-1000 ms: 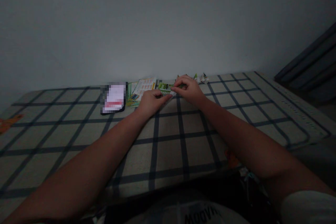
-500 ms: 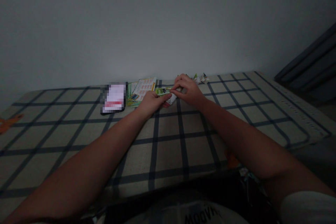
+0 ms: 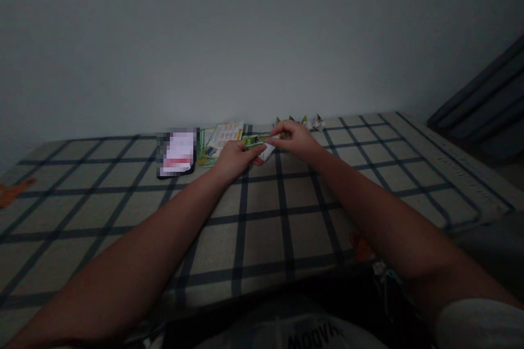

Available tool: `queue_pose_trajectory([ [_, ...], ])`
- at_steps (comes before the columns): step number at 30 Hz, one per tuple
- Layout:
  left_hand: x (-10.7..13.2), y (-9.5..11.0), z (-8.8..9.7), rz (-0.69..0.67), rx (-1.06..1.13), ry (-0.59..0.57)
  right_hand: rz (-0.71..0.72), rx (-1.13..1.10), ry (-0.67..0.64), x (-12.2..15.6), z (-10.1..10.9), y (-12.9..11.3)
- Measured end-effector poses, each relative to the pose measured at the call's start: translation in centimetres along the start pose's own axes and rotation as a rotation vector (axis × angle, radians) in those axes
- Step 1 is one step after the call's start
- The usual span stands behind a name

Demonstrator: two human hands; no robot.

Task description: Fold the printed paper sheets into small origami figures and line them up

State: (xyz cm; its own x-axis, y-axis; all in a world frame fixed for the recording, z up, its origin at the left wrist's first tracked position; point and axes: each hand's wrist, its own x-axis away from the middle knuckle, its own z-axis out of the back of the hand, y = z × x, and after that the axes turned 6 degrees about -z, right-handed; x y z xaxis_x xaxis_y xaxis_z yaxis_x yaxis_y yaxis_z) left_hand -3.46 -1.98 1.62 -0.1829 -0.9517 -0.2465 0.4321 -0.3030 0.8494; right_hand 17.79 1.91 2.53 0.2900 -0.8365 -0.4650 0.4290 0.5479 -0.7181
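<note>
Between my hands is a printed green-and-white paper sheet, partly folded, its white underside showing below. My left hand is closed on its left end, the thumb lying across the front. At its upper right, my right hand pinches the edge with thumb and forefinger. Left of my left hand lies a stack of printed leaflets in green, white and yellow. Just behind my right hand stand several small folded paper pieces in a row near the wall.
A phone with a lit, blurred screen lies left of the leaflets. The checked tablecloth covers the table, which meets a plain wall. Orange patches show at the left edge. Dark draped cloth hangs at the right.
My right hand has shifted slightly down and its fingers have drawn in along the paper's upper edge. More of the folded pieces behind it now show. My left hand stays nearly still.
</note>
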Motion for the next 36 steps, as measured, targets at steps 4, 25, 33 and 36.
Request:
queue_pose_trajectory([
  [4, 0.0, -0.2, 0.0, -0.005, 0.017, 0.004, 0.11, 0.024, -0.044, 0.1, 0.4, -0.1],
  [25, -0.6, -0.6, -0.6, -0.01, 0.478, 0.057, -0.215, -0.492, -0.157, 0.1, -0.5, 0.1],
  [33, -0.2, 0.2, 0.1, -0.164, 0.382, 0.125, -0.259, -0.505, -0.125, 0.0, 0.8, -0.6],
  [36, -0.3, 0.4, 0.5, -0.197, 0.378, 0.121, -0.288, -0.51, -0.116, 0.0, 1.1, -0.6],
])
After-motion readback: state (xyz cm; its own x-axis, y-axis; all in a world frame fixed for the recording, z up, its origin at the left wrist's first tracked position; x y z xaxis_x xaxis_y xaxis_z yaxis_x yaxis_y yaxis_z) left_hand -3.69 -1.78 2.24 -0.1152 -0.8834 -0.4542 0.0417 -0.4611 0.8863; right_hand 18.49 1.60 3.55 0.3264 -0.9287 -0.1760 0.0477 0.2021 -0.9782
